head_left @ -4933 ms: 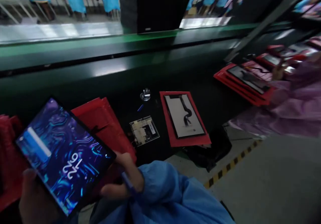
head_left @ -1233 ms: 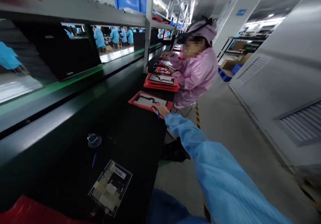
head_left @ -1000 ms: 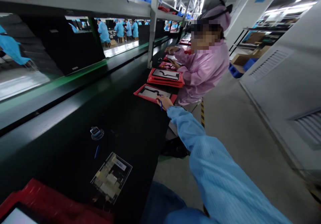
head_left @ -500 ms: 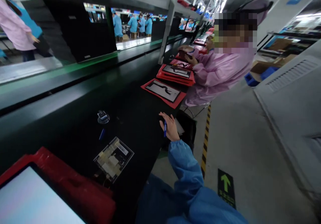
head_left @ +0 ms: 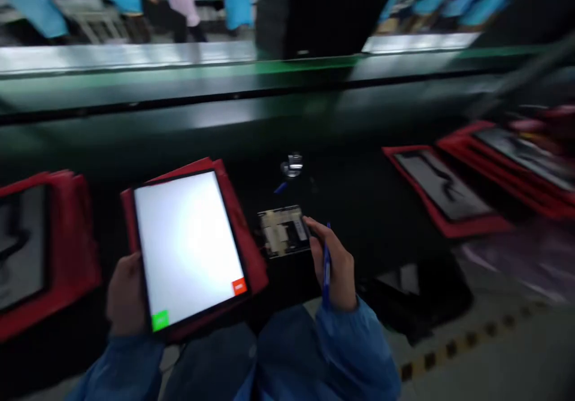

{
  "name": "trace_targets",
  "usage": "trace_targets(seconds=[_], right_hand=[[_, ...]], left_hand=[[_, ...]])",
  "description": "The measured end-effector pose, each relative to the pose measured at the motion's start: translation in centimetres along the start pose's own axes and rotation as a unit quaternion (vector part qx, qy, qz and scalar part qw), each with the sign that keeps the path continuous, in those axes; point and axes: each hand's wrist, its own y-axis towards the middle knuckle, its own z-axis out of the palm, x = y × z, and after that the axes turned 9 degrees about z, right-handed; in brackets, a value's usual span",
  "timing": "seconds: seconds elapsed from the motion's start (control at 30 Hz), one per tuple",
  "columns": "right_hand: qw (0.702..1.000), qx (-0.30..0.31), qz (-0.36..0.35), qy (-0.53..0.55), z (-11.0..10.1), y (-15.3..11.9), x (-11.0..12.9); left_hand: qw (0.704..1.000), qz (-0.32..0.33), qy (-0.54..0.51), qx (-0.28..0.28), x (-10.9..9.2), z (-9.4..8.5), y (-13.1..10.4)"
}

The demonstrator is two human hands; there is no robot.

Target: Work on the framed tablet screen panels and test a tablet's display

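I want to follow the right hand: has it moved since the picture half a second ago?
Yes. The right hand, holding a blue pen, has come back toward the circuit board; it now touches that board's right edge, whereas earlier it was apart from it.

Tablet (head_left: 188, 248): black-framed, screen lit plain white with a small green patch at the near-left corner and a red one at the near-right; lies face up on a red tray (head_left: 245, 242). Blue pen (head_left: 326, 266): slim, pointing away, just beside a small circuit board (head_left: 284, 231).
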Motion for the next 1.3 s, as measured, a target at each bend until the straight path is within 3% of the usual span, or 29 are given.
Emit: trace_targets(seconds=[0.1, 0.2, 0.3, 0.37, 0.43, 0.5, 0.6, 0.7, 0.8, 0.9, 1.0, 1.07, 1.3], right_hand=[[0.989, 0.075, -0.101, 0.08, 2.2, 0.4, 4.7], [0.977, 0.118, -0.16, 0.074, 3.5, 0.7, 7.7], [0.973, 0.118, -0.193, 0.044, 4.2, 1.2, 9.0], [0.978, 0.085, -0.189, 0.037, 4.7, 2.4, 9.6], [0.985, 0.045, -0.161, 0.038, 5.3, 4.4, 10.2], [0.989, 0.041, -0.141, 0.033, 6.0, 7.2, 10.7], [0.982, 0.123, -0.145, 0.002, 6.7, 11.4, 11.5], [0.969, 0.176, -0.169, -0.032, 7.1, 13.4, 12.0], [0.965, 0.106, -0.227, -0.073, 7.2, 12.5, 12.6], [0.949, 0.062, -0.308, -0.028, 6.3, 9.8, 13.5], [0.915, 0.114, -0.383, 0.052, 4.7, 7.0, 14.2], [0.905, 0.137, -0.394, 0.087, 3.7, 5.6, 14.2], [0.917, 0.154, -0.357, 0.093, 1.9, 4.0, 13.3]], left_hand=[[0.994, -0.088, -0.043, -0.039, 0.8, -0.9, -0.1], [0.989, -0.113, -0.072, -0.067, 0.7, -0.3, 0.1], [0.983, -0.132, -0.1, -0.073, 0.8, -0.1, 0.1], [0.97, -0.162, -0.172, -0.065, 1.2, -0.2, 0.2], [0.935, -0.207, -0.284, -0.041, 1.7, -0.3, 0.3], [0.88, -0.258, -0.399, 0.008, 2.4, -0.4, 0.6], [0.786, -0.311, -0.521, 0.118, 3.5, -0.5, 0.8], [0.735, -0.322, -0.558, 0.209, 4.5, -0.4, 0.9], [0.724, -0.324, -0.556, 0.247, 4.7, -0.4, 0.9], [0.729, -0.338, -0.541, 0.249, 4.4, -0.5, 0.9], [0.726, -0.353, -0.531, 0.258, 4.1, -0.6, 0.8], [0.727, -0.352, -0.533, 0.254, 4.0, -0.6, 0.5], [0.74, -0.341, -0.528, 0.239, 4.2, -0.8, 0.0]])
